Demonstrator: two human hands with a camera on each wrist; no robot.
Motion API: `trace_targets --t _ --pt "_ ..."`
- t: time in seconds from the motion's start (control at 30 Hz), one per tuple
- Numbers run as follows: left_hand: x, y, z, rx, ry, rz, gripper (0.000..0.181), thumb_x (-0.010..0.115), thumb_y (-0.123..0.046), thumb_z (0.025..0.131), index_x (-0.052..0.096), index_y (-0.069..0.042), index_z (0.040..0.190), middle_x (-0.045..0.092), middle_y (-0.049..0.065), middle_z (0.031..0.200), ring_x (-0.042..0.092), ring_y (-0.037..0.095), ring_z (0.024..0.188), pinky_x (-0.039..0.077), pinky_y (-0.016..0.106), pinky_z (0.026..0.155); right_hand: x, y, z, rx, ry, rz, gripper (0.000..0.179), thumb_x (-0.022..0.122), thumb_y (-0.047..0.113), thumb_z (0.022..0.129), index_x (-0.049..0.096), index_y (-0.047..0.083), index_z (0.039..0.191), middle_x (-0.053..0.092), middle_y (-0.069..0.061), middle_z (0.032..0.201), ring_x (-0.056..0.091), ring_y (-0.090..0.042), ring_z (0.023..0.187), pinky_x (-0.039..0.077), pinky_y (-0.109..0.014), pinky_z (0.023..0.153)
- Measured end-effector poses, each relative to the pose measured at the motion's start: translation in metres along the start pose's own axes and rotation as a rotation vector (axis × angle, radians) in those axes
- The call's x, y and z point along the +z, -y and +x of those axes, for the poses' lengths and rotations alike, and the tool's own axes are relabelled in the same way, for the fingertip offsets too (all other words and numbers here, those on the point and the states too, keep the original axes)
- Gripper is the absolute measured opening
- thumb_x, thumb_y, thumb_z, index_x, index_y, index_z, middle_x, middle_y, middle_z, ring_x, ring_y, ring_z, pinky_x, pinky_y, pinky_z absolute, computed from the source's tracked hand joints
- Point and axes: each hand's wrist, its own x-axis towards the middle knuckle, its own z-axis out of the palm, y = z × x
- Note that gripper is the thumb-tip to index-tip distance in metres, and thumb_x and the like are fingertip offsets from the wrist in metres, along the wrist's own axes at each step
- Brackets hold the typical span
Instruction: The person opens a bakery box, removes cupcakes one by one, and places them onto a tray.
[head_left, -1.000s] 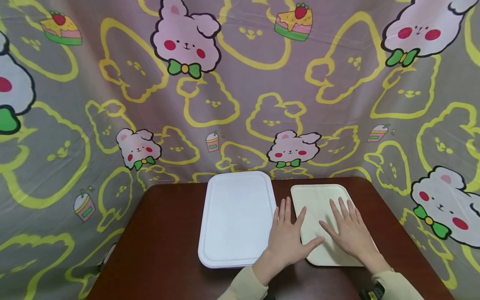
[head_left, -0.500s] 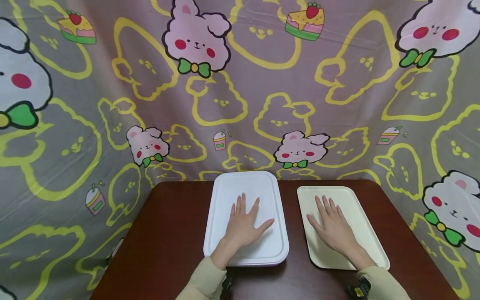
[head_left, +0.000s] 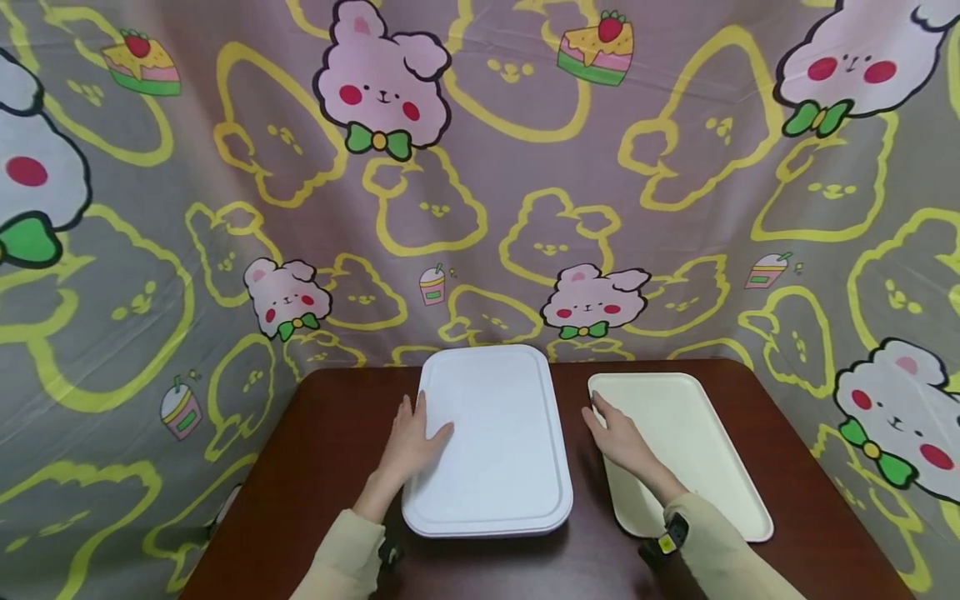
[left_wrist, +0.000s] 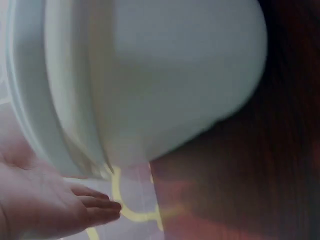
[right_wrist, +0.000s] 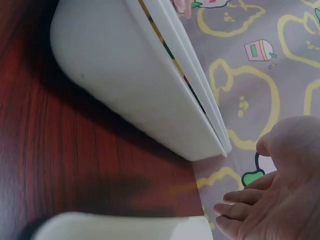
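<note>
A white lidded box [left_wrist: 185, 75] stands on the table; from the head view mostly its flat white lid [head_left: 495, 442] shows. My left hand [head_left: 408, 446] is at the lid's left edge, thumb spread over the top and fingers extended along the side. Whether it touches the lid I cannot tell. My right hand [head_left: 621, 437] hovers by the left edge of a cream tray [head_left: 697, 458], apart from the box, its fingers loosely bent around nothing. In the right wrist view, the lid [right_wrist: 200, 75] sits slightly above the box wall, and bits of colour show through the narrow gap.
The dark red-brown table [head_left: 330, 467] extends left of the box, with a narrow strip between box and tray. A curtain [head_left: 465, 167] printed with rabbits hangs behind the table and along both sides.
Both hands first swing left from around the tray. Then the left hand goes from above the lid to its left edge, and the right hand turns inward toward the tray's left edge.
</note>
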Motion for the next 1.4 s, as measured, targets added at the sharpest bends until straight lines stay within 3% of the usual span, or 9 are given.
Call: trace_targets --t 0.07,0.17,0.33,0.4,0.63,0.77,0.9,1.1,1.4 --pt "0.015 0.033 0.014 0.016 -0.047 -0.013 0.101 0.063 -0.065 0.104 0.03 0.004 0.171 0.032 0.041 0.171 0.04 0.061 0.155 0.042 0.074 0.122 -0.002 0.021 -0.003 0.016 0.023 0.046 0.074 0.045 0.045 0.116 0.04 -0.011 0.163 0.054 -0.034 0.159 0.053 -0.055 0.148 0.049 -0.066 0.119" --pt "0.026 0.063 0.029 0.017 -0.097 -0.06 0.096 0.065 -0.063 0.104 0.036 0.002 0.169 0.052 0.033 0.164 0.059 0.051 0.144 0.058 0.06 0.111 -0.01 0.056 -0.012 0.02 0.061 0.054 0.065 0.052 0.033 0.114 0.049 -0.018 0.154 0.06 -0.036 0.153 0.057 -0.056 0.143 0.053 -0.065 0.116" --pt "-0.016 0.01 0.003 -0.063 -0.111 -0.207 0.074 0.075 -0.028 0.105 0.046 0.012 0.16 0.071 0.034 0.14 0.079 0.039 0.111 0.068 0.044 0.085 -0.006 0.075 -0.014 0.01 0.058 0.092 0.049 0.061 0.018 0.11 0.06 -0.02 0.142 0.073 -0.034 0.135 0.073 -0.048 0.126 0.065 -0.055 0.102" --pt "-0.038 -0.018 -0.01 -0.114 -0.085 -0.257 0.07 0.076 -0.013 0.102 0.046 0.016 0.158 0.071 0.038 0.134 0.079 0.042 0.102 0.069 0.046 0.082 -0.005 0.077 -0.013 0.029 0.041 0.12 0.047 0.065 0.016 0.108 0.064 -0.019 0.14 0.075 -0.032 0.132 0.076 -0.045 0.122 0.067 -0.052 0.098" --pt "-0.052 -0.015 -0.008 -0.2 -0.036 -0.27 0.063 0.08 -0.01 0.098 0.056 0.017 0.15 0.078 0.035 0.12 0.079 0.045 0.108 0.07 0.045 0.085 0.001 0.085 -0.007 0.066 -0.03 0.065 0.05 0.076 0.024 0.102 0.071 -0.019 0.129 0.079 -0.034 0.117 0.082 -0.042 0.103 0.069 -0.049 0.085" --pt "-0.056 -0.017 -0.005 -0.208 -0.006 -0.295 0.054 0.082 -0.008 0.096 0.065 0.015 0.142 0.081 0.031 0.11 0.08 0.032 0.084 0.068 0.038 0.07 0.002 0.093 -0.004 0.085 0.013 0.031 0.046 0.08 0.025 0.1 0.075 -0.016 0.122 0.082 -0.023 0.091 0.076 -0.026 0.074 0.062 -0.034 0.064" --pt "-0.058 -0.019 -0.004 -0.238 0.029 -0.328 0.048 0.083 -0.007 0.096 0.07 0.011 0.139 0.081 0.024 0.097 0.069 0.015 0.066 0.061 0.029 0.056 0.002 0.103 -0.003 0.116 0.075 0.001 0.031 0.081 0.021 0.1 0.08 -0.009 0.107 0.074 -0.01 0.069 0.067 -0.019 0.056 0.051 -0.025 0.049" --pt "-0.057 -0.025 -0.004 -0.24 0.044 -0.265 0.044 0.079 -0.005 0.098 0.07 0.011 0.138 0.071 0.014 0.081 0.065 0.013 0.058 0.06 0.028 0.051 0.003 0.114 -0.004 0.138 0.09 -0.071 0.02 0.077 0.011 0.101 0.078 -0.008 0.093 0.074 -0.014 0.071 0.069 -0.017 0.046 0.059 -0.029 0.045" --pt "-0.054 -0.028 0.0 -0.236 0.077 -0.254 0.05 0.077 -0.006 0.099 0.064 0.013 0.144 0.071 0.014 0.082 0.065 0.013 0.059 0.062 0.031 0.053 -0.006 0.12 -0.006 0.212 0.02 -0.082 0.021 0.08 0.014 0.097 0.082 -0.007 0.099 0.079 -0.016 0.078 0.072 -0.019 0.052 0.056 -0.028 0.048"
